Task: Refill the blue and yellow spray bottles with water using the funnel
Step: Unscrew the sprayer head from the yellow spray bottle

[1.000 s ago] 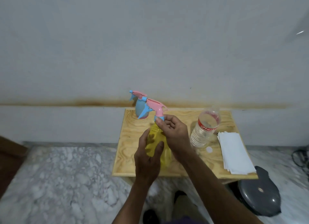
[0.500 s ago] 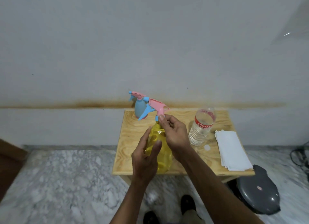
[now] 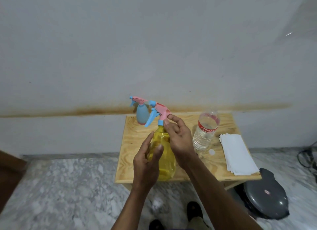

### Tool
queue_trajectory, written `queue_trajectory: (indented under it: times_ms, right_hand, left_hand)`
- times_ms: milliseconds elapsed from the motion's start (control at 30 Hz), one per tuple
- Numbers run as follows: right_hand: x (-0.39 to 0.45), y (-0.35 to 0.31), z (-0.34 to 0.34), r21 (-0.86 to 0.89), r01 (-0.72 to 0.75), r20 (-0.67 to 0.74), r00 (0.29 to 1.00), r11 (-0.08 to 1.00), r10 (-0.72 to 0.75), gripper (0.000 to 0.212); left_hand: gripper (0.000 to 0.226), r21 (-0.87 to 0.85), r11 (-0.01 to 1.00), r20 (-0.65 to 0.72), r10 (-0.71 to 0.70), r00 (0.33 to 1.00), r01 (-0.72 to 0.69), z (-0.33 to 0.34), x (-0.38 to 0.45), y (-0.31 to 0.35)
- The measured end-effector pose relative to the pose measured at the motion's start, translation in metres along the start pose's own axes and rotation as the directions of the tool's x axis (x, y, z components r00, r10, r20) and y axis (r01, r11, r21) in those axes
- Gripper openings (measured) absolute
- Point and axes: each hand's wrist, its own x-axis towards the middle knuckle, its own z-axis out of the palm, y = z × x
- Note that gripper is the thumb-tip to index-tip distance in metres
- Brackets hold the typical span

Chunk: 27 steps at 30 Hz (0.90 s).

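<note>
The yellow spray bottle (image 3: pixel 165 159) stands upright near the front edge of the small wooden table (image 3: pixel 130 143). My left hand (image 3: pixel 147 162) wraps its body from the left. My right hand (image 3: pixel 178 137) pinches the pink and blue spray head (image 3: pixel 157 112) at the neck, thumb and fingers around the collar. The blue spray bottle (image 3: pixel 142 113) stands at the table's back left, its own pink head on. A clear water bottle (image 3: pixel 205 131) with a red label stands uncapped to the right, its white cap (image 3: pixel 212 151) lying beside it. No funnel is in view.
A stack of white paper sheets (image 3: pixel 237 153) lies on the table's right side. A dark grey lidded bin (image 3: pixel 265 195) sits on the marble floor at the right. The wall stands right behind the table. My shoes (image 3: pixel 193 211) are below the table's front edge.
The right hand's fingers have shifted around the spray head's collar, and the head now points more to the left. My left hand's fingers have loosened a little on the yellow bottle.
</note>
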Motion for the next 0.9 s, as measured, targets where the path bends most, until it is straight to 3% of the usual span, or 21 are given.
queue_trajectory:
  times_ms: [433, 533, 767, 900]
  right_hand:
    - [0.005, -0.009, -0.001, 0.011, 0.041, -0.038, 0.998, 0.999, -0.041, 0.023]
    - [0.006, -0.011, 0.002, -0.058, 0.073, -0.016, 0.997, 0.996, -0.074, 0.015]
    - [0.009, -0.011, 0.008, -0.019, -0.034, -0.051, 0.998, 0.999, 0.033, 0.026]
    - [0.009, -0.015, 0.012, -0.062, -0.022, -0.037, 0.999, 0.998, 0.02, 0.02]
  left_hand:
    - [0.045, -0.006, 1.0, 0.045, -0.029, 0.999, 0.029, 0.007, 0.009, 0.006]
    - [0.046, -0.007, 0.999, 0.044, -0.043, 0.998, 0.044, 0.006, 0.009, 0.007]
    - [0.045, -0.034, 0.998, 0.016, -0.059, 0.998, 0.06, 0.002, 0.009, 0.008]
    - [0.056, -0.056, 0.996, 0.031, -0.072, 0.997, 0.073, -0.002, 0.008, 0.007]
